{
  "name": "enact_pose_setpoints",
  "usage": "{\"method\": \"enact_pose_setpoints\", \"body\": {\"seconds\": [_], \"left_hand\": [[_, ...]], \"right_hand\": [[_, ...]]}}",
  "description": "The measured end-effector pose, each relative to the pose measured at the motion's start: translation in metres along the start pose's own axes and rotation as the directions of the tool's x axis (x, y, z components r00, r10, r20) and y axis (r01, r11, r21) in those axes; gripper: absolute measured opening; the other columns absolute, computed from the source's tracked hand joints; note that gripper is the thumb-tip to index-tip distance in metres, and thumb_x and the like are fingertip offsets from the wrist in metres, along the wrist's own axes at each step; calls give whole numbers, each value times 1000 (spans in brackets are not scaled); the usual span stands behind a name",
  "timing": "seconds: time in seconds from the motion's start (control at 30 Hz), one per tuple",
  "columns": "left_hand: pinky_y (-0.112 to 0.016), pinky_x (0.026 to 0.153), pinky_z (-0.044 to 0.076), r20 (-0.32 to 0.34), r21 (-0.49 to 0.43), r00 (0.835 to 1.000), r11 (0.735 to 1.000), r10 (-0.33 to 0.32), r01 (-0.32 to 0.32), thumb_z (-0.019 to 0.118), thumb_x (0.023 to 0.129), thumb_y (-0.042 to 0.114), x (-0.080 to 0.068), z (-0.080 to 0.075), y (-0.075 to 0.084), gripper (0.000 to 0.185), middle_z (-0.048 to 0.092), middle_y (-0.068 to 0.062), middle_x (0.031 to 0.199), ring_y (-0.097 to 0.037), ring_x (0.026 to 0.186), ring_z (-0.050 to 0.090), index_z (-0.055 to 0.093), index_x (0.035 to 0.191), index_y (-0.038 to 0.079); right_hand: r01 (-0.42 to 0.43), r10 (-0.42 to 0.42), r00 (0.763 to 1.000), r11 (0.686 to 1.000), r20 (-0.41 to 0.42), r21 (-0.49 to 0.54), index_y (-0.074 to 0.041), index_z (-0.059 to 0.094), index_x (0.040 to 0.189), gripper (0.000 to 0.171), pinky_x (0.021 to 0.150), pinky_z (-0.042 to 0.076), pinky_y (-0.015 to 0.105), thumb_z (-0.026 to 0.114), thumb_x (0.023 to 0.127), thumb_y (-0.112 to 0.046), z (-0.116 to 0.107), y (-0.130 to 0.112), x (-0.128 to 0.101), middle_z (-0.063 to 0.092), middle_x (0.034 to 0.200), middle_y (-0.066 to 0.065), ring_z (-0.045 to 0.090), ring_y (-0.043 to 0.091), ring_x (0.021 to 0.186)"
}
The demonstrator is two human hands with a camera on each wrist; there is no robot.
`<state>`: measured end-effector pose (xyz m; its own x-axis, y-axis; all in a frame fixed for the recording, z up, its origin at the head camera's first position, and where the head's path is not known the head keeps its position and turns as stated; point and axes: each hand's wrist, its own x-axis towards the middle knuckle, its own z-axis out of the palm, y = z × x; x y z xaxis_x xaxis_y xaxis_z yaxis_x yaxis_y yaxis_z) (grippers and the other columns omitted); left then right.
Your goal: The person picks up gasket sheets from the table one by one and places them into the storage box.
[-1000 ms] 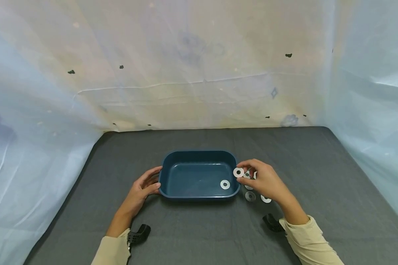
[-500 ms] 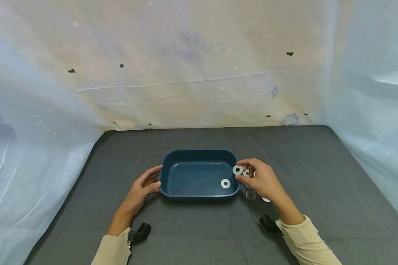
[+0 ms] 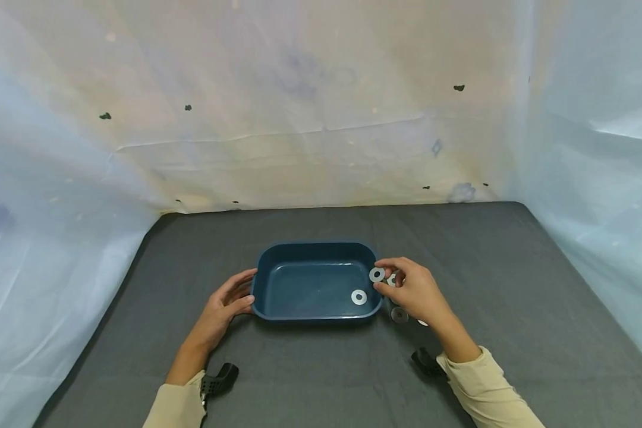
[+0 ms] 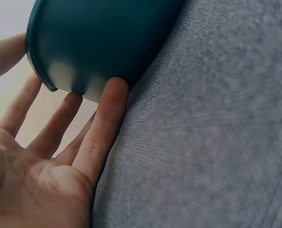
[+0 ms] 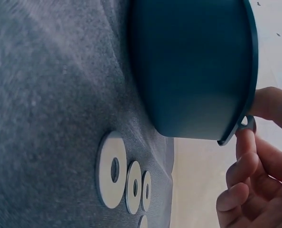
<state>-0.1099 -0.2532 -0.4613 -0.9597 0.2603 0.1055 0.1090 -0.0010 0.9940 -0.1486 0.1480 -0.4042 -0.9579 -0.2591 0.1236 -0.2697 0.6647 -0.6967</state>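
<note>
Washer pinched over tub rim, 3 o'clock side.
R hand (image 3: pixel 414 291) pinching washer (image 3: pixel 377 274) btwn thumb & forefinger, just above right rim of blue tub (image 3: pixel 278 312). L hand (image 3: pixel 227 303) at tub's 9 o'clock, fingers straight, tips touching outer wall. Second washer (image 3: pixel 359 297) flat inside tub, approx 4 o'clock. Loose washers (image 5: pixel 113 169) on grey cloth (image 3: pixel 310 368) beside tub, under R hand.

I pinch a flat silver washer (image 3: pixel 377 274) over the right rim of the dark blue tray (image 3: pixel 278 255). Another washer (image 3: pixel 359 297) lies flat inside it, near its right end; more washers (image 5: pixel 126 181) lie just beside it.
</note>
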Motion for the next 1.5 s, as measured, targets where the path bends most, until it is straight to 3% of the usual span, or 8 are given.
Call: {"method": "enact_pose_setpoints", "body": {"seconds": [0.43, 0.73, 1.1, 1.5], "left_hand": [[-30, 86, 58, -6, 18, 1000, 1000, -18, 18, 52, 101, 3, -6, -2, -5, 54, 45, -7, 148, -7, 124, 58, 34, 152, 2], [-30, 86, 58, -21, 29, 999, 999, -24, 25, 52, 102, 4, -4, -5, -5, 54, 44, -10, 149, -7, 123, 58, 35, 152, 4], [-30, 85, 58, -21, 32, 1000, 999, -17, 17, 52, 102, 3, -4, -6, -6, 53, 45, -9, 148, -7, 124, 59, 35, 152, 3], [-30, 84, 59, -33, 37, 999, 999, -11, 12, 53, 101, 4, -5, -4, -6, 54, 45, -11, 147, -7, 123, 59, 35, 152, 3]], "right_hand": [[-33, 33, 999, 999, 43, 18, -10, 68, 125, 39, 57, 41, 22, 74, 88, -18, 8, 0, 1, 60, 93, -1, 52, 10, 71], [3, -5, 999, 999, 49, 39, -10, 68, 124, 37, 58, 42, 22, 74, 89, -19, 6, 0, 4, 61, 94, -1, 53, 10, 71], [12, -14, 999, 998, 37, 58, -11, 67, 127, 37, 57, 41, 24, 72, 92, -22, -19, 14, 5, 62, 97, 1, 49, 7, 68], [-16, 17, 999, 1000, 47, -10, -12, 66, 128, 39, 62, 43, 24, 73, 92, -26, -46, 36, 5, 63, 99, 1, 53, 9, 72]]}}
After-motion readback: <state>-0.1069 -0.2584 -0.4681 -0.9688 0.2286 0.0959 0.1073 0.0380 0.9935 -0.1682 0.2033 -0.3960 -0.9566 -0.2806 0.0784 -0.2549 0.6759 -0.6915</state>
